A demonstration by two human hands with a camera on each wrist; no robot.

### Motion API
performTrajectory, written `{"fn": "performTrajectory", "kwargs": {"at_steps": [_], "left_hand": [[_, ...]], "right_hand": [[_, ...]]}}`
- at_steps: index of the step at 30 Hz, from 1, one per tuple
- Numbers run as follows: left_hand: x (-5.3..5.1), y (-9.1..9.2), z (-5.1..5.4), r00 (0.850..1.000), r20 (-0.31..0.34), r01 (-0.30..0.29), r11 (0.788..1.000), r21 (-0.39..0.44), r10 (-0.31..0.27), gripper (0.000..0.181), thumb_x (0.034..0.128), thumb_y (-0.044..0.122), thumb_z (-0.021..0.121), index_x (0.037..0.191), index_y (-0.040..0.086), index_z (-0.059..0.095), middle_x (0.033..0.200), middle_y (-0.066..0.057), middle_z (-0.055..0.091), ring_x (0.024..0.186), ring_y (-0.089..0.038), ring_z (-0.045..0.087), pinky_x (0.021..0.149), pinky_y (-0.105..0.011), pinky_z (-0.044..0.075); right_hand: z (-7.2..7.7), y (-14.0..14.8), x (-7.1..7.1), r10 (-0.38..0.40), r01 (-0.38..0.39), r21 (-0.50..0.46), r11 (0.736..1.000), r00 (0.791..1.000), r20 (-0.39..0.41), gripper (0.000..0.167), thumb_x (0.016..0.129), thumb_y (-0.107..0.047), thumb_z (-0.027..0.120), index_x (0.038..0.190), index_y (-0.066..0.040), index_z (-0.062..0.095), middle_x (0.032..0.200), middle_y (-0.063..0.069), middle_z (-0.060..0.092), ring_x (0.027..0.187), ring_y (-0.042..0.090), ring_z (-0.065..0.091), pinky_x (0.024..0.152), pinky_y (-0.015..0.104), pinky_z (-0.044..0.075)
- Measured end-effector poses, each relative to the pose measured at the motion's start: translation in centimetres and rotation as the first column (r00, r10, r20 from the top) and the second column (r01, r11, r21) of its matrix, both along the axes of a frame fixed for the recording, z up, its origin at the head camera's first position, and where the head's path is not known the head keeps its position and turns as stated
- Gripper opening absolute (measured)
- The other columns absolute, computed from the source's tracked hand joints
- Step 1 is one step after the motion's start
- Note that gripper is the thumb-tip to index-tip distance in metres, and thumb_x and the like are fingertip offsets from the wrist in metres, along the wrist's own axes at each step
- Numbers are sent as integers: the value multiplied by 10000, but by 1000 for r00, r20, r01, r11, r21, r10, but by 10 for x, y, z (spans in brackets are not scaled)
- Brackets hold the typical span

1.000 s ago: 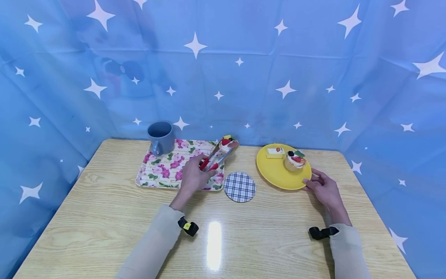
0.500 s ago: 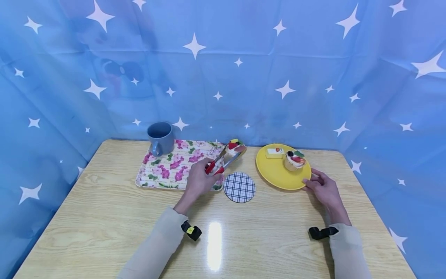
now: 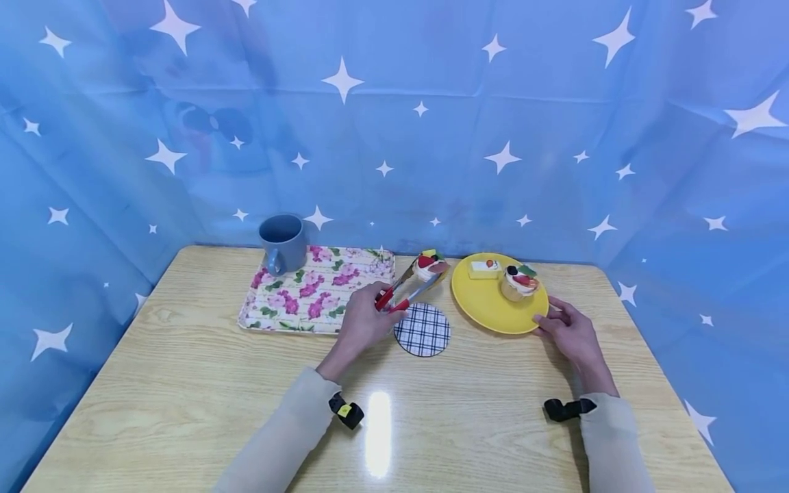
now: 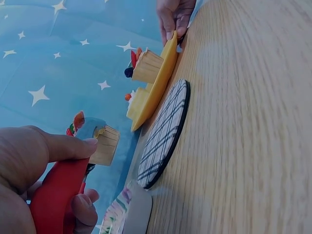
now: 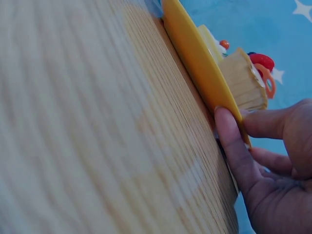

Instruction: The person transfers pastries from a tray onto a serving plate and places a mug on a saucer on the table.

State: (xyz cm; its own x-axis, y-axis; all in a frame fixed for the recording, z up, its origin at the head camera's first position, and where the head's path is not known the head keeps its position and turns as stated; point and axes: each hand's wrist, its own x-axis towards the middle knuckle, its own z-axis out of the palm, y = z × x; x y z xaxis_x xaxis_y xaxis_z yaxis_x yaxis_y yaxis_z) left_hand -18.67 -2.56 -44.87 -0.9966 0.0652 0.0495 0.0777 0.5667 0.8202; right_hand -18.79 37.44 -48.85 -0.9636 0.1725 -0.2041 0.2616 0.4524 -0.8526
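Note:
In the head view the left hand (image 3: 365, 316) grips red-handled tongs (image 3: 399, 302), whose metal arms pinch a fruit-topped cupcake (image 3: 427, 268) between the tray and the plate. The left wrist view shows this cupcake (image 4: 105, 146) raised off the table, past the red handle (image 4: 57, 197). The right hand (image 3: 572, 334) pinches the near right rim of a yellow plate (image 3: 489, 305). On that plate are a second cupcake (image 3: 516, 287) and a small yellow-and-white cake piece (image 3: 483, 270). Thumb and fingers hold the plate's edge (image 5: 202, 63) in the right wrist view.
A flowered tray (image 3: 290, 294) lies at the left, with a blue-grey mug (image 3: 285, 246) at its back left corner. A round checked coaster (image 3: 422, 330) rests on the table between tray and plate. A starred blue curtain (image 3: 394, 123) hangs behind the table.
The left hand has moved right, carrying the tongs and the gripped cupcake from above the tray's right edge towards the plate. The right hand and the plate have stayed in place.

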Motion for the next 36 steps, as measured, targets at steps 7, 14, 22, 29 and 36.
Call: {"fn": "performTrajectory", "kwargs": {"at_steps": [7, 14, 22, 29, 36], "left_hand": [[0, 7, -2, 999, -19, 34, 999, -22, -35, 538, 823, 237, 869, 1287, 60, 663, 1095, -141, 718, 805, -189, 585, 670, -308, 473], [-1, 15, 0, 998, -30, 58, 998, -31, -59, 511, 816, 238, 879, 1244, 45, 677, 1055, -141, 718, 798, -194, 556, 645, -295, 430], [-1, 25, 1, 997, -12, 71, 997, -44, -71, 528, 840, 260, 859, 1288, 64, 659, 1089, -110, 706, 898, -208, 598, 723, -332, 489], [-1, 34, 3, 997, 12, 77, 996, -55, -76, 561, 844, 287, 852, 1323, 82, 643, 1134, -95, 696, 993, -234, 624, 803, -386, 532], [-4, 44, 3, 993, -2, 116, 992, -50, -116, 528, 847, 286, 847, 1295, 79, 659, 1133, -101, 710, 919, -199, 610, 705, -309, 500]], "right_hand": [[1, 0, 0, -2, 2, 15, 1000, 1000, 2, 748, 1032, -341, 615, 1626, -75, 246, 1425, 253, 504, 848, -62, 653, 783, 179, 578], [0, 0, 0, -9, 9, 10, 1000, 1000, 14, 748, 1030, -353, 616, 1628, -90, 251, 1428, 242, 498, 851, -53, 654, 783, 182, 579], [3, -2, 0, -5, 5, -8, 1000, 1000, 4, 740, 1034, -318, 615, 1623, -63, 247, 1419, 245, 503, 845, -58, 659, 788, 192, 584], [4, -2, 0, -6, 6, 0, 1000, 1000, 2, 738, 1033, -312, 619, 1624, -67, 249, 1406, 237, 511, 835, -59, 656, 781, 185, 581], [3, -2, 1, 6, -6, -9, 1000, 1000, -10, 734, 1033, -294, 621, 1623, -65, 250, 1406, 255, 514, 844, -49, 668, 784, 193, 585]]}}
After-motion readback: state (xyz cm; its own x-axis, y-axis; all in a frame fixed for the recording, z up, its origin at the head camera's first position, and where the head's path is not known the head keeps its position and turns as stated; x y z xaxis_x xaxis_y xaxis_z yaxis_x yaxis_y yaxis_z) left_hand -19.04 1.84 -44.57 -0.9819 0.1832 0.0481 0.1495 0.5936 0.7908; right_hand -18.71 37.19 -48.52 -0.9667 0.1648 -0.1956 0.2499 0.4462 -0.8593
